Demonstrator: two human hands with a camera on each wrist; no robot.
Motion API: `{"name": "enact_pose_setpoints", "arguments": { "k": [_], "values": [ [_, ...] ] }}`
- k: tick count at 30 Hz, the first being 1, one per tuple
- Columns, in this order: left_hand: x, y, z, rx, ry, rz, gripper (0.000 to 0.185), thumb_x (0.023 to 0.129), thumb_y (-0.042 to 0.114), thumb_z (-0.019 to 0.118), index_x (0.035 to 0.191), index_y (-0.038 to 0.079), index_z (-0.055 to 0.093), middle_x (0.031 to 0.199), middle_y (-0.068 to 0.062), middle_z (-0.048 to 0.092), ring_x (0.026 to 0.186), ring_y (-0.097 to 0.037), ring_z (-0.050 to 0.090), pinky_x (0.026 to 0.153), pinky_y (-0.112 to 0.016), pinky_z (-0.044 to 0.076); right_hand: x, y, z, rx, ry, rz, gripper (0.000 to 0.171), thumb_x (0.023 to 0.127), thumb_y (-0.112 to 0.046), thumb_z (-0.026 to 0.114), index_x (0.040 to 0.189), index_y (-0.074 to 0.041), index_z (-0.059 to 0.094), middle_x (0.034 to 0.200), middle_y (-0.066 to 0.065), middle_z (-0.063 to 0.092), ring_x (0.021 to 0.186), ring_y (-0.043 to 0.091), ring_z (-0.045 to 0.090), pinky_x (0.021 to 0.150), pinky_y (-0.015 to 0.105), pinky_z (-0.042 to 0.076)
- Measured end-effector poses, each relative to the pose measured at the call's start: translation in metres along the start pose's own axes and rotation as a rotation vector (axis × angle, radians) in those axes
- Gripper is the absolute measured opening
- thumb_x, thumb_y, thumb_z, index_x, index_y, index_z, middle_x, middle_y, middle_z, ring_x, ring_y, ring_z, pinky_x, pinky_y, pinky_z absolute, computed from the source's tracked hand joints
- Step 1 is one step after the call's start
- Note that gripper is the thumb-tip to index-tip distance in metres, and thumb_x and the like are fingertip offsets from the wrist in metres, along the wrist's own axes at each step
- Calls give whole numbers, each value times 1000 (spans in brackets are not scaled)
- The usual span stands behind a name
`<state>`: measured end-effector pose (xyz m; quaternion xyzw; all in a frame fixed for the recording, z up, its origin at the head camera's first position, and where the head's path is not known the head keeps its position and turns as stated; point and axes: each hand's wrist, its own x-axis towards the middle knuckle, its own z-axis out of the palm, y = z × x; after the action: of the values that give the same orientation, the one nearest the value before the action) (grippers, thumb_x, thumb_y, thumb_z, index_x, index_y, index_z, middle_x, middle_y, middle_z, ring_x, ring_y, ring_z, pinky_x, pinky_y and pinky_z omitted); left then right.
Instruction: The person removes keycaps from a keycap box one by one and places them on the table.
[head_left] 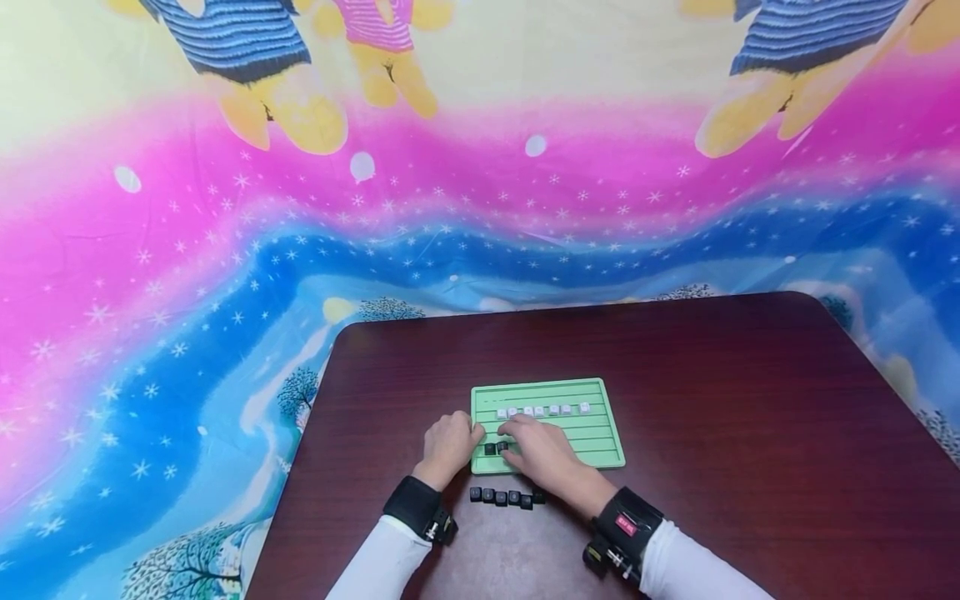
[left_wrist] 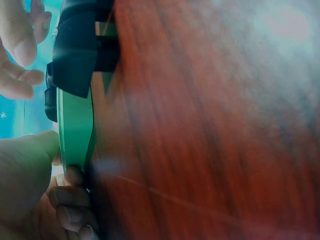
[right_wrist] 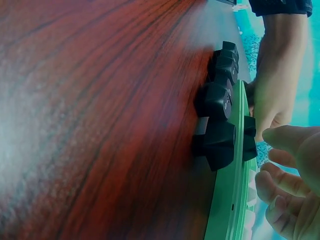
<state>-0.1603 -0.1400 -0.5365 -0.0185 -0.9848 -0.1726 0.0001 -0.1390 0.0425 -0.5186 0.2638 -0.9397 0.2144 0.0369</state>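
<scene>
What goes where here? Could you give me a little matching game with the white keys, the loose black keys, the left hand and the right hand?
Things:
1. white keys
2. loose black keys
3. left hand
4. right hand

Places:
A. on the table, in a row near the tray's front edge
B. at the green tray, on its left edge
C. in a row near the tray's back edge
D. over the tray's front rows, by two black keys set there

Pairs: 1-C, 2-A, 3-B, 4-D
</scene>
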Motion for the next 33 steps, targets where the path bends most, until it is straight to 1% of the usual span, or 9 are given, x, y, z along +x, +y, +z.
{"name": "enact_pose_setpoints", "arguments": {
  "k": [8, 17, 22, 27, 33],
  "values": [
    [0, 0, -1, 2, -9, 5, 51, 95, 26, 59, 54, 20, 28, 51, 9, 19, 43, -11, 22, 44, -27, 19, 2, -2, 4, -18, -26, -5, 33, 85, -25, 80, 114, -13, 73, 107, 1, 71, 86, 17, 70, 62, 30, 54],
    [0, 0, -2, -3, -9, 5, 51, 94, 26, 59, 54, 20, 28, 51, 9, 19, 44, -11, 22, 44, -27, 19, 4, 0, 9, -38, -26, -9, 32, 84, -24, 80, 113, -13, 73, 102, -1, 69, 83, 15, 68, 62, 30, 53],
    [0, 1, -2, -6, -13, 4, 52, 95, 26, 59, 54, 19, 28, 50, 9, 19, 43, -11, 22, 44, -27, 20, 5, -1, 10, -41, -34, -10, 28, 84, -23, 79, 111, -14, 73, 99, -2, 68, 80, 13, 67, 61, 28, 51],
    [0, 1, -2, -8, -13, 4, 52, 95, 26, 59, 54, 19, 28, 51, 8, 19, 43, -12, 22, 44, -27, 19, 6, -1, 13, -63, -28, -25, 22, 84, -22, 79, 104, -15, 74, 92, -2, 66, 74, 12, 65, 58, 28, 49],
    [0, 0, -1, 3, -19, 6, 52, 95, 26, 58, 54, 20, 28, 50, 9, 19, 43, -11, 21, 44, -26, 19, 8, -2, 13, -77, -29, -28, 17, 85, -21, 79, 100, -16, 74, 88, -3, 65, 71, 13, 64, 57, 28, 48]
  ]
}}
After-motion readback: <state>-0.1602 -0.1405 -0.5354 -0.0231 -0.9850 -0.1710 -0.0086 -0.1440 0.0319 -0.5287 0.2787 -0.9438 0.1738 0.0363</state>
